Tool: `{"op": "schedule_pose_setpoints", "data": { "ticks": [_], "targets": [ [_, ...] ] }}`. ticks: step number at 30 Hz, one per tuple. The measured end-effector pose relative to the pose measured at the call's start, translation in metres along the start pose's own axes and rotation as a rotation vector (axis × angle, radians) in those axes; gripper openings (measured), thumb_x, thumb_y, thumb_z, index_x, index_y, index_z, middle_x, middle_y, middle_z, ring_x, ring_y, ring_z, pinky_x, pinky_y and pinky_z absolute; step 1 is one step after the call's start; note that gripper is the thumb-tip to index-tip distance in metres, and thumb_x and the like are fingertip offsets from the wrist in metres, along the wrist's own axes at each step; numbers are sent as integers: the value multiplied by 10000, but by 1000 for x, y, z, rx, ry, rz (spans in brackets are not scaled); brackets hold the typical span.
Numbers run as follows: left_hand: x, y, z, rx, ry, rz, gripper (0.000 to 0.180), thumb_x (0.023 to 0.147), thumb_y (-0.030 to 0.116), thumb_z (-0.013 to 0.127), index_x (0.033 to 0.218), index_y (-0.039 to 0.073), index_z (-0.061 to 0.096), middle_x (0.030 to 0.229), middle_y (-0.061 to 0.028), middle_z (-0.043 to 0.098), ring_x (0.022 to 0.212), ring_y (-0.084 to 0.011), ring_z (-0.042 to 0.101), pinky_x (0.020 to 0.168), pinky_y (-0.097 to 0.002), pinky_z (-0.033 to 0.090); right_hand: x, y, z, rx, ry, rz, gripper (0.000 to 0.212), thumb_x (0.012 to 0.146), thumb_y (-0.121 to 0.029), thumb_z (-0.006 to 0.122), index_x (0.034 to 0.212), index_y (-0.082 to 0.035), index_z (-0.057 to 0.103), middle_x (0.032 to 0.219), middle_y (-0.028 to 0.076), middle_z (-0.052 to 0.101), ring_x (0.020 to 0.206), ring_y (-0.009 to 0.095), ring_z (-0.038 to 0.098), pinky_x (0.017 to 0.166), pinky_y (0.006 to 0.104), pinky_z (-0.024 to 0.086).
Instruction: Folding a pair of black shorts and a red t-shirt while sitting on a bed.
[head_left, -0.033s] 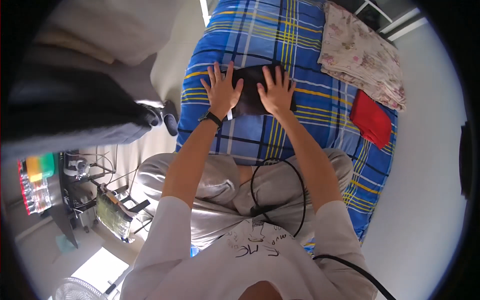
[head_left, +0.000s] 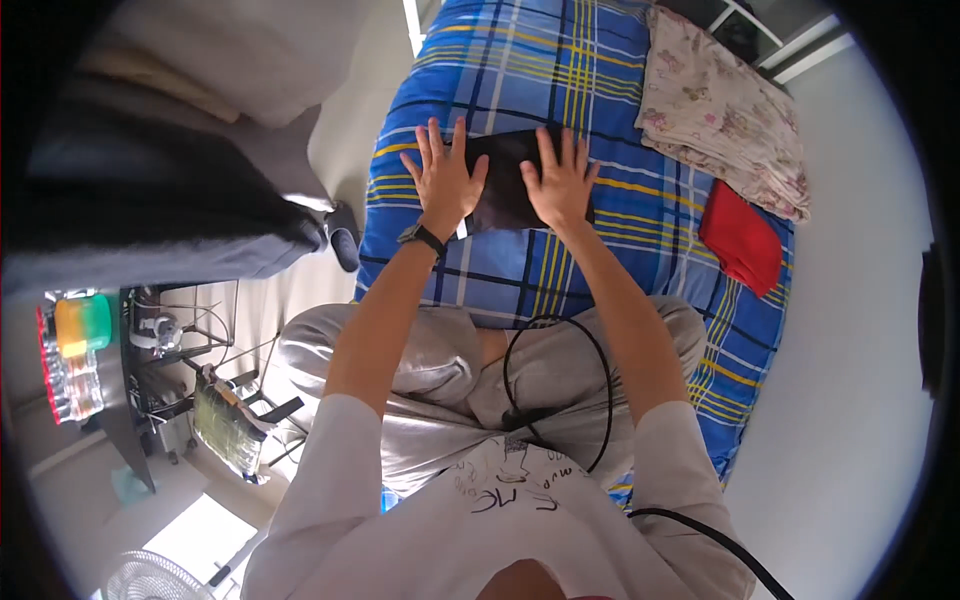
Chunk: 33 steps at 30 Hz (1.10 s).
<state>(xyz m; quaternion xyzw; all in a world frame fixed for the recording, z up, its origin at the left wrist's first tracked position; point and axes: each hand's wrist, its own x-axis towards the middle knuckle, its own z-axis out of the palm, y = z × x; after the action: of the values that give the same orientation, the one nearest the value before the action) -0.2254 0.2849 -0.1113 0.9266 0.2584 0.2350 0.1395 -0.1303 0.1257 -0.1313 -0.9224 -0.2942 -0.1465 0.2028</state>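
A folded piece of black cloth (head_left: 505,182) lies flat on the plaid bedspread (head_left: 480,270) in front of me. My left hand (head_left: 447,183) rests on its left side, fingers spread and a dark watch on the wrist. On the right part of the same cloth lies my right hand (head_left: 562,188), flat with its fingers apart. Neither hand grips anything. The cloth's outer edges are partly hidden under both palms, and a small white patch shows beside my left wrist.
To the right lie a folded red cloth (head_left: 740,238) and a folded floral sheet (head_left: 715,110), near the white wall (head_left: 850,280). A black cable (head_left: 608,400) loops over my crossed legs. Left of the bed are a slipper (head_left: 343,237), a chair (head_left: 230,425) and a fan (head_left: 155,578).
My right hand has shifted slightly to the right on the black cloth. My left hand stays in nearly the same place.
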Motion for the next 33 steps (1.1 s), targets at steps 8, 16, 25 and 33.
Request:
{"op": "schedule_pose_setpoints", "data": {
  "ticks": [8, 16, 25, 33],
  "targets": [
    [0, 26, -25, 75, -108, 329, 600, 913, 426, 623, 1456, 209, 487, 1553, -133, 368, 1475, -388, 246, 1134, -688, 176, 20, 6, -28, -35, -87, 54, 396, 917, -294, 646, 1298, -206, 580, 1291, 147, 552, 1211, 377, 523, 1020, 572, 409],
    [-10, 1, 33, -117, 14, 88, 586, 885, 516, 582, 1394, 227, 555, 1482, -122, 459, 1435, -386, 314, 1140, -673, 167, 40, 64, 33, 131, 252, -229, 181, 874, -255, 709, 999, -139, 647, 911, 124, 611, 907, 350, 586, 780, 462, 457],
    [-13, -6, 21, -208, 91, -8, 734, 809, 618, 550, 1380, 157, 564, 1424, -217, 450, 1352, -418, 387, 1154, -674, 172, 51, 75, 61, 210, -15, -198, 448, 963, -381, 619, 1241, -30, 607, 1136, 189, 663, 1083, 402, 598, 958, 468, 465],
    [-14, 43, -32, -711, -221, -795, 843, 712, 555, 799, 1271, -33, 572, 1110, -211, 690, 1019, -390, 673, 846, -455, 552, 43, 164, -13, 543, -532, 417, 797, 869, -576, 688, 1301, 83, 565, 1287, 240, 611, 1150, 343, 608, 964, 413, 494]
  ]
}}
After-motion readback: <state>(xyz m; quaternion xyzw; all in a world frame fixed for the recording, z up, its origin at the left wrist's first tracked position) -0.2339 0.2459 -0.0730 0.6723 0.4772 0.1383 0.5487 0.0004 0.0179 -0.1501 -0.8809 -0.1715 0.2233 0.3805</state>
